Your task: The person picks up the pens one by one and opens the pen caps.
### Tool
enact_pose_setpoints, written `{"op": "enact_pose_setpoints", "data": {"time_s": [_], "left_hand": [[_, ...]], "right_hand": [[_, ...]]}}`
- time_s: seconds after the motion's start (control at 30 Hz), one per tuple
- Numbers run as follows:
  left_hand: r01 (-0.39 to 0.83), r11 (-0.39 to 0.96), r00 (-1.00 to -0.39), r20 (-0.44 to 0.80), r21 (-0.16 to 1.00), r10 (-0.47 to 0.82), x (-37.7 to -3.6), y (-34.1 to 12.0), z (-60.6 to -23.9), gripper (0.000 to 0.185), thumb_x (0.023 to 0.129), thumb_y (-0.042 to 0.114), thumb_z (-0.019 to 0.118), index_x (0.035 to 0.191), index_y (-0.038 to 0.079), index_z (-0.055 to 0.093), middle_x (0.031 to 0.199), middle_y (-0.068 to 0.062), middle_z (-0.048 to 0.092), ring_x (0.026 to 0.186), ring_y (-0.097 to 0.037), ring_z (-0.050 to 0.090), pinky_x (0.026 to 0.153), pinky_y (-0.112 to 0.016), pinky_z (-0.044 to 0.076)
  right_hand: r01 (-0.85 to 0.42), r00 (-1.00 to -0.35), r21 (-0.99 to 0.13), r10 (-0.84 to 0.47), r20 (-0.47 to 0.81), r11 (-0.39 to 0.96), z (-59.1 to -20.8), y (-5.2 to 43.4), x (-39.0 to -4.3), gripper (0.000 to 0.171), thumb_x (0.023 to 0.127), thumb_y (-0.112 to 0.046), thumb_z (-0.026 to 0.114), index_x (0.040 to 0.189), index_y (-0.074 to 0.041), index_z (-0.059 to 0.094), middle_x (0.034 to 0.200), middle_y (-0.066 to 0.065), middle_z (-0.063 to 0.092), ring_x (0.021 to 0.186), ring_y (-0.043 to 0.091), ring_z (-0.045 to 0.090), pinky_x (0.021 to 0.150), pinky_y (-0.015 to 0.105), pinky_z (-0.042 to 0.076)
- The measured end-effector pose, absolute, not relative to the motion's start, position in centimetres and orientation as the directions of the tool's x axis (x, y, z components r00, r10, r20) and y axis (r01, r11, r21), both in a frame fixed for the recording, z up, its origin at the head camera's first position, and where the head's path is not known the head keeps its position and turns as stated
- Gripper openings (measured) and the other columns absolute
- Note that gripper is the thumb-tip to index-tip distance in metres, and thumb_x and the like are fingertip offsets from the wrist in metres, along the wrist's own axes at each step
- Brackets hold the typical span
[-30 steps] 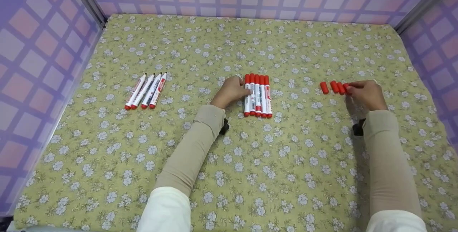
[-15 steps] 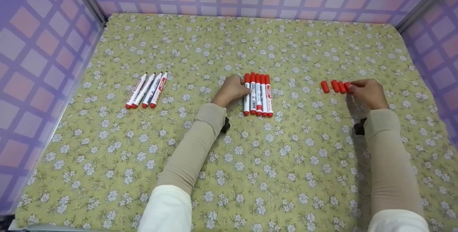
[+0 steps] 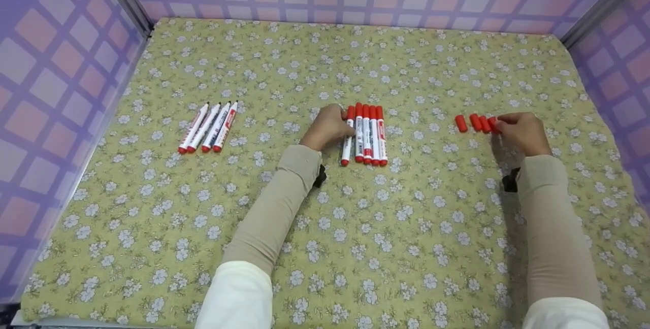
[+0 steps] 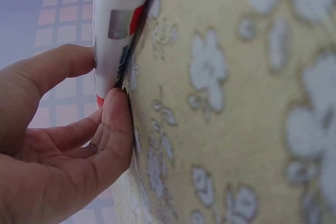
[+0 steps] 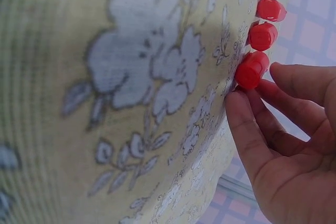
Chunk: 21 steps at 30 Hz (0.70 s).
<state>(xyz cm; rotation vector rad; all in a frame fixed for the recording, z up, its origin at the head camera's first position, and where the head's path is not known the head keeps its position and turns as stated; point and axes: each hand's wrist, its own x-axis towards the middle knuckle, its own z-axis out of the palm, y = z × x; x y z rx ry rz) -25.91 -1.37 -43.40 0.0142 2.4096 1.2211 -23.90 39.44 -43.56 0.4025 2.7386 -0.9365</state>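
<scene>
My left hand (image 3: 327, 127) pinches the leftmost red-capped white plastic marker (image 3: 347, 136) of the 5 lying in a tight row just to its right; thumb and fingers are curled on the barrel, and its lower end has swung slightly away from the other 4 capped markers (image 3: 370, 135). To do this well, I judge I should keep the pinch near the cap end and lift straight up, so the barrel does not drag its neighbours out of line.

My right hand (image 3: 523, 132) curls its fingers round the nearest small red plastic cap (image 5: 252, 69) at the end of a loose row of red caps (image 3: 472, 123) that runs away to its left. A light grip on that 1 cap alone seems best, since the next cap sits touching or almost touching it and would roll easily.

The floral yellow-green cloth on the counter (image 3: 386, 227) lies bare between my two hands and all the way back toward my body, so there is open room to bring marker and cap together there. Well to the left of my left hand lie 4 uncapped white markers (image 3: 208, 127). The purple checked walls (image 3: 56, 80) stand beyond them and, closer, to the right of my right hand, so that side gives less room.
</scene>
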Motion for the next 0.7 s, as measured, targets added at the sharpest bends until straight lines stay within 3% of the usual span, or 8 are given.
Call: {"op": "enact_pose_setpoints", "data": {"time_s": [0.2, 0.37, 0.53, 0.7], "left_hand": [[-0.195, 0.594, -0.903, -0.379, 0.781, 0.203, -26.0, -1.6, -43.4, 0.028, 0.081, 0.003, 0.070, 0.107, -0.001, 0.061, 0.102, -0.010, 0.059, 0.082, -0.017, 0.052, 0.068, -0.027, 0.045], [-0.224, 0.584, -0.893, -0.404, 0.780, 0.197, -26.3, -1.9, -43.3, 0.039, 0.082, 0.006, 0.069, 0.119, 0.000, 0.060, 0.118, -0.013, 0.061, 0.092, -0.019, 0.059, 0.075, -0.029, 0.051], [-0.259, 0.553, -0.881, -0.428, 0.792, 0.202, -26.5, -2.2, -43.3, 0.039, 0.083, 0.006, 0.067, 0.121, 0.002, 0.060, 0.120, -0.012, 0.061, 0.091, -0.019, 0.060, 0.074, -0.029, 0.052], [-0.288, 0.508, -0.868, -0.446, 0.812, 0.220, -26.6, -2.6, -43.7, 0.035, 0.082, 0.004, 0.065, 0.117, 0.003, 0.062, 0.114, -0.011, 0.063, 0.084, -0.017, 0.058, 0.069, -0.028, 0.050]], "right_hand": [[0.332, -0.936, -0.545, 0.196, -0.293, 0.770, -43.7, 39.5, -24.0, 0.053, 0.100, -0.033, 0.043, 0.140, 0.001, 0.047, 0.135, 0.028, 0.051, 0.114, 0.036, 0.056, 0.081, 0.036, 0.051], [0.351, -0.929, -0.556, 0.204, -0.310, 0.754, -43.7, 39.5, -24.1, 0.054, 0.101, -0.035, 0.043, 0.141, 0.000, 0.046, 0.137, 0.027, 0.050, 0.116, 0.035, 0.055, 0.084, 0.038, 0.051], [0.366, -0.922, -0.549, 0.214, -0.323, 0.752, -43.7, 39.5, -24.1, 0.054, 0.100, -0.035, 0.043, 0.141, -0.001, 0.046, 0.138, 0.026, 0.050, 0.115, 0.033, 0.055, 0.078, 0.031, 0.051], [0.362, -0.923, -0.553, 0.209, -0.322, 0.750, -43.8, 39.5, -24.1, 0.054, 0.101, -0.036, 0.043, 0.142, 0.000, 0.045, 0.139, 0.026, 0.049, 0.118, 0.035, 0.054, 0.087, 0.041, 0.051]]}}
